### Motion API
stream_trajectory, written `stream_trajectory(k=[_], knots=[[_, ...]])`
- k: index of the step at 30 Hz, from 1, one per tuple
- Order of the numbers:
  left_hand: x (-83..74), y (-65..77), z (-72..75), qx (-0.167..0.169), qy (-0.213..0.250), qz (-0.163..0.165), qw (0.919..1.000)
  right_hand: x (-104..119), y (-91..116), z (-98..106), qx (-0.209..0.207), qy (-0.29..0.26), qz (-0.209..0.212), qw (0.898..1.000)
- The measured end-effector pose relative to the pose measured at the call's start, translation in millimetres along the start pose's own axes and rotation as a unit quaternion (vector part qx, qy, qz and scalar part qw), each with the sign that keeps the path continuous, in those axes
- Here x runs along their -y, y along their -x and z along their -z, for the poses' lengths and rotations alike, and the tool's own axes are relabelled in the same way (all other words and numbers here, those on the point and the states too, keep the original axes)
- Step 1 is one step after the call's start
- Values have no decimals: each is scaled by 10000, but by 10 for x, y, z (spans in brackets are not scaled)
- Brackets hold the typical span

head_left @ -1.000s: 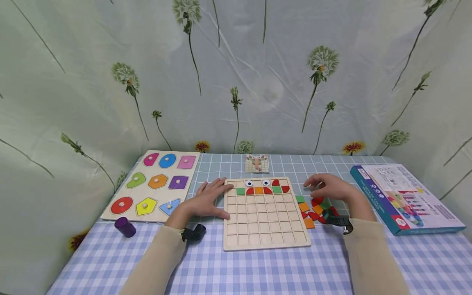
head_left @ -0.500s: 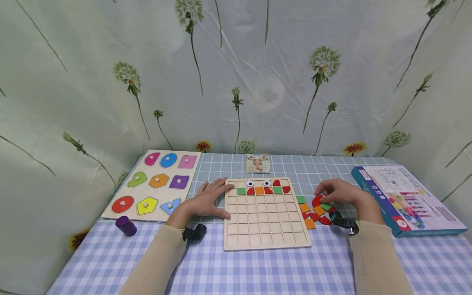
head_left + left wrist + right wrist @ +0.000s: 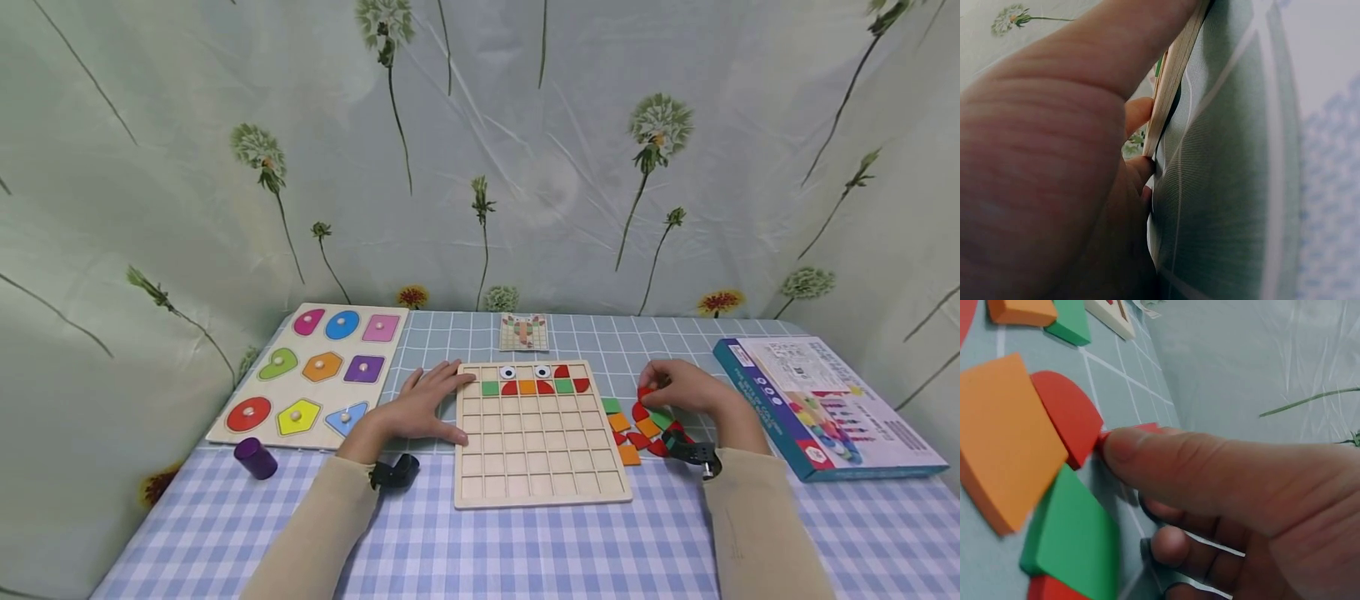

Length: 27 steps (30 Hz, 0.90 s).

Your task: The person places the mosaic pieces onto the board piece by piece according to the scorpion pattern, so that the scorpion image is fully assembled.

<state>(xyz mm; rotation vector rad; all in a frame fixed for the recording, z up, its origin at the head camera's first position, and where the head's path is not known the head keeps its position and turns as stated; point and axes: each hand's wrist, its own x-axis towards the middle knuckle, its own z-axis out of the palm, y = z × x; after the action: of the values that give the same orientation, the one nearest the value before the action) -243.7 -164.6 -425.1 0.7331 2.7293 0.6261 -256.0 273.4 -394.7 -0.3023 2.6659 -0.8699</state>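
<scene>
The wooden grid board point(image 3: 517, 462) lies in the middle; two eye tiles, red rounded pieces, green squares and an orange square fill part of its top two rows. My left hand point(image 3: 422, 408) rests at the board's left edge, fingers extended onto the rim and thumb against the side, as the left wrist view shows. To the right of the board, my right hand point(image 3: 686, 390) pinches a red tile point(image 3: 1146, 427) between thumb and fingertips, which hide much of it. Beside it lie another red rounded tile point(image 3: 1067, 412), a green tile point(image 3: 1079, 534) and an orange tile point(image 3: 1007, 440).
A small pattern card point(image 3: 523, 333) lies behind the board. At left is a shape puzzle board point(image 3: 300, 392) with knobbed pieces, and a purple cylinder point(image 3: 256, 459) stands near its front edge. A flat toy box point(image 3: 832, 408) lies to the right of my right hand.
My right hand moved right and down from beside the board to the loose tile pile, and now pinches a red tile there. The left hand has stayed at the board's edge.
</scene>
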Motion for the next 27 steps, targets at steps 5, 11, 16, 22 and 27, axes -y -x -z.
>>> stream_trajectory(k=[5, 11, 16, 22, 27], knots=[[0, 5, 20, -26, 32, -27, 10000, 41, -56, -41, -230, -38, 24, 9997], [-6, -8, 17, -39, 43, -48, 10000, 110, -104, -83, -421, -81, 19, 9991], [-8, -15, 7, -46, 22, -87, 9999, 145, -117, -99, -581, -167, 54, 9982], [1, -15, 1, -38, 20, -89, 10000, 172, -148, -114, -758, -441, 166, 9960], [8, -7, -8, -45, 58, -91, 9999, 230, -154, -134, -878, -579, 221, 9942]])
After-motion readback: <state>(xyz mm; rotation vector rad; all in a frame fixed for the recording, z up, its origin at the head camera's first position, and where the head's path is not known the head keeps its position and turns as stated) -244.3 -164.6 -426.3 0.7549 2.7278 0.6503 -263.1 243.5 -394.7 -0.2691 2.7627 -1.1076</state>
